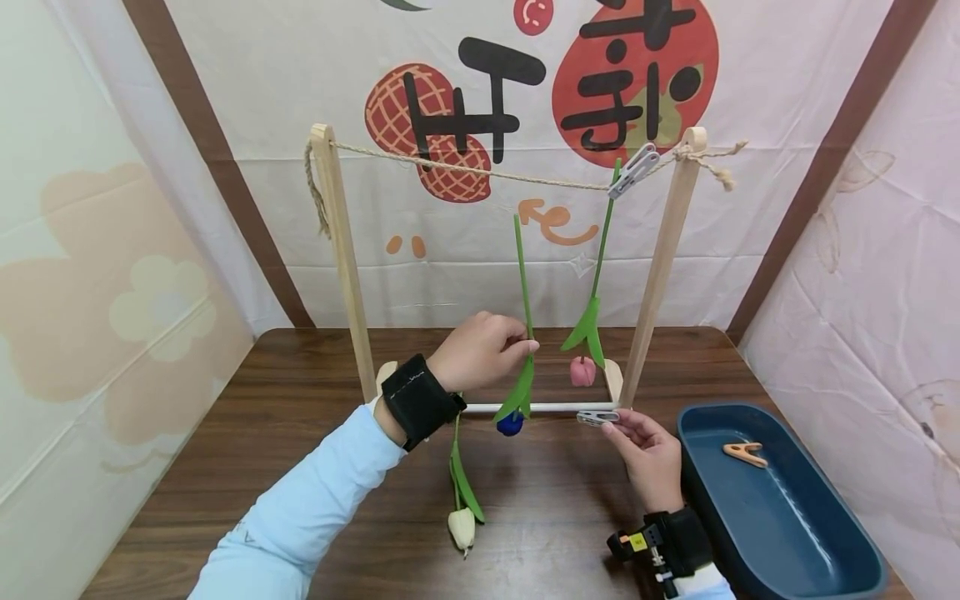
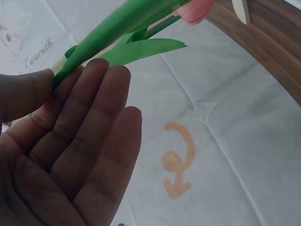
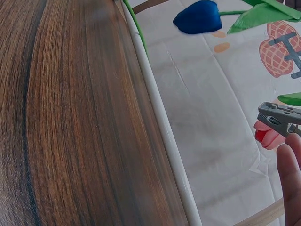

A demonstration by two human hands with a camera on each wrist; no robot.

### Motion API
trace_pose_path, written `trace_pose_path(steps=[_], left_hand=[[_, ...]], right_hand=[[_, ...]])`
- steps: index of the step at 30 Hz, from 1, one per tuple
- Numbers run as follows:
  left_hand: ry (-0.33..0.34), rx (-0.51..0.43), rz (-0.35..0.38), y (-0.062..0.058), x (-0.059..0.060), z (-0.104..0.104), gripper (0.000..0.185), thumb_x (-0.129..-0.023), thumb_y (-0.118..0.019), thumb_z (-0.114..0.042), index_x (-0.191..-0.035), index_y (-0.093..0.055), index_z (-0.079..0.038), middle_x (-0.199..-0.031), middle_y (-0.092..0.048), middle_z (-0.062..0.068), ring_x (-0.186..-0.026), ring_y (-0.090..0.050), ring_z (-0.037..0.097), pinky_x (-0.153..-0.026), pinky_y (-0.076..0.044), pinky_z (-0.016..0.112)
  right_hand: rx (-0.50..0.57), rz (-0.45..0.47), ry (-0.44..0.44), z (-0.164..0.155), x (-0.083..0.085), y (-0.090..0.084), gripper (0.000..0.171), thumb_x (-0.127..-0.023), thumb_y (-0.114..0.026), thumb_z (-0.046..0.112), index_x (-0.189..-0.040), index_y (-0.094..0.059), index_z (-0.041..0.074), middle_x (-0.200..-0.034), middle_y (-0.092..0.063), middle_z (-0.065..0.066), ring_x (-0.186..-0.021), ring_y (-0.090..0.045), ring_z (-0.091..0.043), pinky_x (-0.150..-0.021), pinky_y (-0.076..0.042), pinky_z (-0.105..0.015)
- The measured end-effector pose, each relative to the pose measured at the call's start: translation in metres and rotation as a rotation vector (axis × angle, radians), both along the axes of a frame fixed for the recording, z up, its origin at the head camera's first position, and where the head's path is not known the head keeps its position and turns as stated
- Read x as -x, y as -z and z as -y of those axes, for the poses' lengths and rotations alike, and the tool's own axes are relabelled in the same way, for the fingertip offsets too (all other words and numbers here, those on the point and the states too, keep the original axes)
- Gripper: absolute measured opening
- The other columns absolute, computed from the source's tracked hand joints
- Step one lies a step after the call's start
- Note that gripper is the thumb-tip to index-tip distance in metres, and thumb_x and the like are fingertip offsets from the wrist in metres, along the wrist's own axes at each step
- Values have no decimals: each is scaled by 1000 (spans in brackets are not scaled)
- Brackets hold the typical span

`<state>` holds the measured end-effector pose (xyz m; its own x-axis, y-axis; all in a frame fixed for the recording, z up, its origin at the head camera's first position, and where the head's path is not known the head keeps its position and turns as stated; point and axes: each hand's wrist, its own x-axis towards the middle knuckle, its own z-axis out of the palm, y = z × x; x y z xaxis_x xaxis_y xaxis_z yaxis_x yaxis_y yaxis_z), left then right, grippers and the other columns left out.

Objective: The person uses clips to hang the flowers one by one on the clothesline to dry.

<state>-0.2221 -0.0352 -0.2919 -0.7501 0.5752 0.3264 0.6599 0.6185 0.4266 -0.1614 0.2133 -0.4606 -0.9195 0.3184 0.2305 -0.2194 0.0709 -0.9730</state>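
While the left hand (image 1: 480,354) pinches its green stem between thumb and forefinger, the blue tulip (image 1: 510,423) hangs head-down just below those fingers, between the two hands and in front of the rope (image 1: 480,170). Its stem top sits below the rope, apart from it. The right hand (image 1: 648,462), lower and to the right, pinches a grey clothespin (image 1: 596,417) at one end; the clothespin points left toward the bloom without touching it.

Farther right, a pink tulip (image 1: 582,372) hangs upside down, its stem caught on the rope by a second grey clothespin (image 1: 633,171). A cream tulip (image 1: 462,531) shows on the near side, its stem partly hidden by the left wrist.

The rope is twisted and frayed at its knotted right end, strung between two pale wooden posts (image 1: 667,258) with rounded tops. A smooth white bar (image 1: 555,407) runs low between them. The tabletop (image 1: 225,500) has dark brown streaked wood grain. At right stands a dark blue, round-cornered tray (image 1: 795,517) with an orange clothespin (image 1: 745,453) inside.

Behind, a creased white cloth (image 1: 465,275) carries bold black characters over red shapes, partly cut off; in the left wrist view, "warmth" reads in dark lettering (image 2: 37,54).
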Motion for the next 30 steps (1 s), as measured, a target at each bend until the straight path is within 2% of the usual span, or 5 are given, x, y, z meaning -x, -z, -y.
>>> trace_pose_path(steps=[11,18,23,30], left_hand=[[11,-4,-45,-12,2,-1,33,-100,-58,-22,-68,-53,-12,-54,-37,-5,-48,-37,9,-51,-31,25],[-10,15,-80,-19,5,-2,31,-99,-59,-22,-70,-56,-12,-54,-38,-4,-49,-40,10,-51,-33,26],[-25,36,-74,-25,6,-3,30,-99,-59,-22,-71,-58,-10,-56,-40,-4,-51,-41,11,-53,-34,26],[-21,27,-92,-31,10,-3,30,-99,-59,-20,-71,-57,-10,-56,-39,-4,-51,-42,11,-54,-36,25]], right_hand=[[-15,2,1,-1,1,0,27,-82,-78,3,-105,-68,-7,-91,-71,-9,-79,-69,-9,-70,-53,-22],[-21,18,-3,-1,1,-1,29,-83,-78,7,-106,-68,-7,-94,-71,-13,-80,-69,-9,-71,-53,-21],[-26,40,-10,-2,-1,-2,31,-84,-78,12,-108,-68,-5,-97,-71,-14,-82,-68,-9,-73,-53,-21],[-23,9,-5,-3,-1,-1,31,-83,-78,10,-108,-68,-6,-95,-71,-11,-81,-68,-9,-69,-52,-20]])
